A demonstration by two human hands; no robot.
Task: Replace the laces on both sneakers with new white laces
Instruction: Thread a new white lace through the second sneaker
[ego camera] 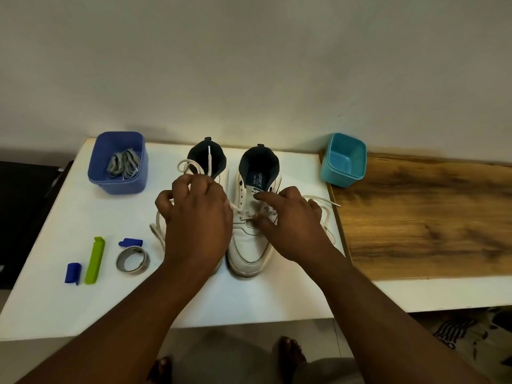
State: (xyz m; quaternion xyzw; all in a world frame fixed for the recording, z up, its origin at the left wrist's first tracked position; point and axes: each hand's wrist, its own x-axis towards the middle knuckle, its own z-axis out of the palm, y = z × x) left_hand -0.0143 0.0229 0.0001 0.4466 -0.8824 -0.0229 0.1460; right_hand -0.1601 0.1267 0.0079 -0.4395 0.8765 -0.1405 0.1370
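Two white sneakers side by side on the white counter (249, 300), heels toward the far edge by the wall, toes toward the near edge. Right sneaker (253, 217) in plain sight, its lowest eyelets threaded with a new white lace (322, 214), the upper eyelets bare; the lace's free end trailing off toward the counter's right edge. Left sneaker (206, 162) mostly hidden under the left hand (195, 214), only its dark collar showing toward the far edge.

Left grip curled, fingers pinching a white lace strand (191, 166) that loops up over that shoe's collar, one tip standing upright. Right hand (288, 220) over the right sneaker's lacing: thumb and a finger pinching the lace at the lower eyelets, forefinger stretched out above the tongue.

Near the far left corner, a blue tub (117, 162) holding grey laces (124, 163). Near the far right corner, a teal tub (343, 159). Toward the near left corner, a green clip (95, 260), two blue pieces (73, 273), and a tape roll (132, 259).
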